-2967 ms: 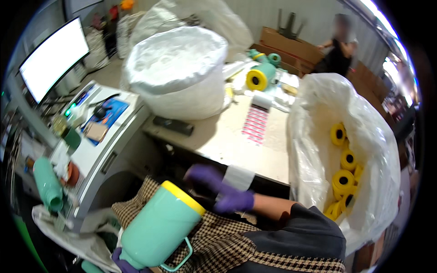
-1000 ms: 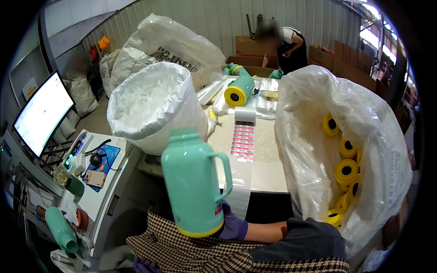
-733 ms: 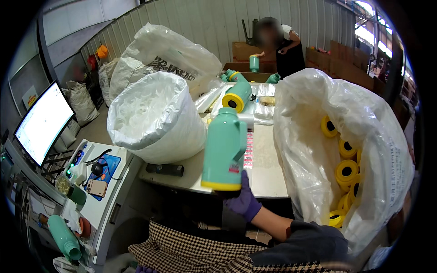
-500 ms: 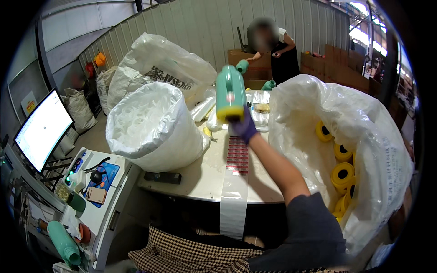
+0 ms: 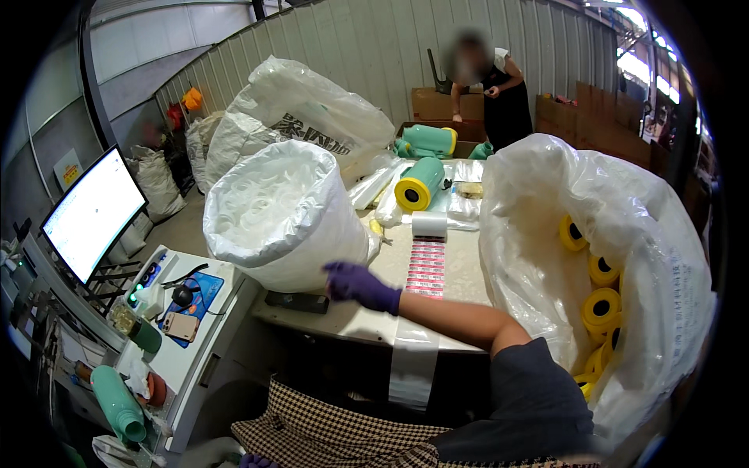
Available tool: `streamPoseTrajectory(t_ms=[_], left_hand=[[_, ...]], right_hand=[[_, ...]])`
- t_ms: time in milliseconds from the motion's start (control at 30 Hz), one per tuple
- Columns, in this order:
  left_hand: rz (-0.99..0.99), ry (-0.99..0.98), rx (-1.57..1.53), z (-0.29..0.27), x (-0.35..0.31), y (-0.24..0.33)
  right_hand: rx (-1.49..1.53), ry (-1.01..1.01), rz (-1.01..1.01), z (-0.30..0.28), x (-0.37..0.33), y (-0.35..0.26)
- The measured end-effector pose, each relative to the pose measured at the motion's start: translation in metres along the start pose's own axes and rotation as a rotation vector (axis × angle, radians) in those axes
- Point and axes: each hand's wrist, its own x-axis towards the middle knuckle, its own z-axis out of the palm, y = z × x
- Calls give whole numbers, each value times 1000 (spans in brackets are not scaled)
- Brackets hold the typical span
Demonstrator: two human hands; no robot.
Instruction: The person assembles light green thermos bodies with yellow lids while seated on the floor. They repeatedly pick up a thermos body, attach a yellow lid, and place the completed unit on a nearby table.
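Note:
My right hand (image 5: 363, 287), in a purple glove, reaches leftward across the near part of the table. Its fingers are stretched out and hold nothing I can see, above the dark block (image 5: 296, 302) and beside the white sack of clear plastic rings (image 5: 273, 261). Only a sliver of my left hand (image 5: 257, 461), also gloved in purple, shows at the lower edge; its fingers are mostly hidden. A green bottle (image 5: 426, 173) with a yellow ring round its end lies at the table's far side. Nearer lies a strip of pink-and-white labels (image 5: 425, 269), with a roll at its far end.
On the right stands a big translucent bag (image 5: 530, 257) with several yellow rings (image 5: 601, 306). A co-worker (image 5: 507, 97) leans over a cardboard box holding green bottles (image 5: 431, 139). To the left are a monitor (image 5: 95, 210), a phone (image 5: 181, 327) and another green bottle (image 5: 117, 402).
My right hand has let go of the green bottle, which now lies on the table, and has moved left and nearer. The co-worker's bottle has gone down into the box.

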Motion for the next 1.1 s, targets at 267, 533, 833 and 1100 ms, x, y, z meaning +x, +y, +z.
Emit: streamPoseTrajectory(t_ms=[267, 533, 833, 1100], left_hand=[[478, -152, 584, -38, -4, -20], [-154, 588, 115, -195, -96, 7], [-294, 1114, 99, -335, -259, -12], [-354, 1107, -40, -432, -173, -68]], right_hand=[[-495, -621, -201, 163, -110, 60], [-382, -858, 118, 212, -171, 111], [315, -473, 688, 207, -181, 203], [87, -653, 619, 206, -175, 202]])
